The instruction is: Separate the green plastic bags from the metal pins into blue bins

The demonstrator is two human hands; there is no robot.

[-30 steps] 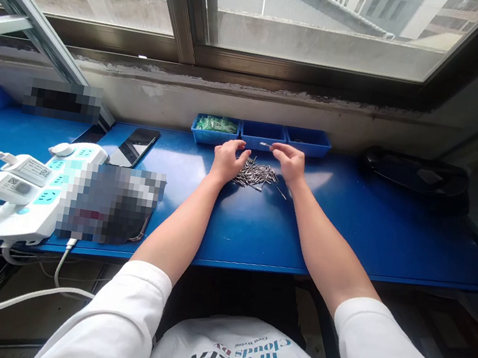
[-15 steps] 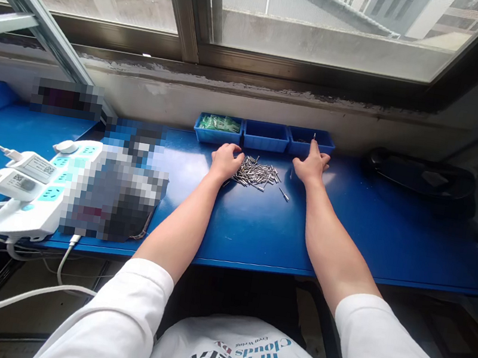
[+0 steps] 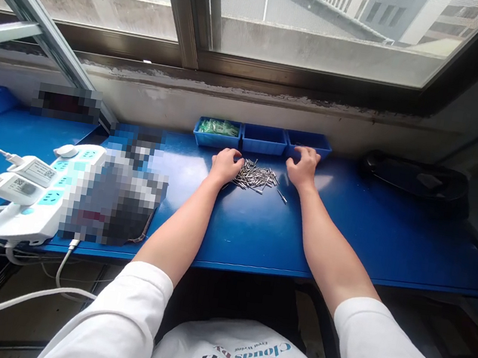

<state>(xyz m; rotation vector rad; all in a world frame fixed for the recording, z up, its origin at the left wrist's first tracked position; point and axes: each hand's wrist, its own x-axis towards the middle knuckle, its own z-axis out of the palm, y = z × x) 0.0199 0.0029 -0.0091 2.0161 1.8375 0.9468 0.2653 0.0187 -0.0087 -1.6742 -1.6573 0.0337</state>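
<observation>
A pile of small metal pins [image 3: 257,177] lies on the blue table, with one loose pin [image 3: 282,196] at its right. My left hand [image 3: 225,166] rests against the pile's left side, fingers curled and thumb close to them; whatever is between the fingertips is hidden. In front of the right blue bin [image 3: 326,150] is my right hand [image 3: 304,169]. Its thumb and fingers are apart, and I see nothing held in it. Dark small items at the bottom of that bin are partly covered by the fingers.
Left of that bin stand a middle blue bin [image 3: 264,140] and a bin with green-and-clear packets [image 3: 218,127]. A white power strip [image 3: 43,196] with plugged chargers lies at the left, beside blurred items. A black case [image 3: 415,181] sits at the right.
My right hand has drawn back from over the right bin toward the pile. The small metal pin that stuck up from its fingertips no longer shows. My left hand stays by the pile.
</observation>
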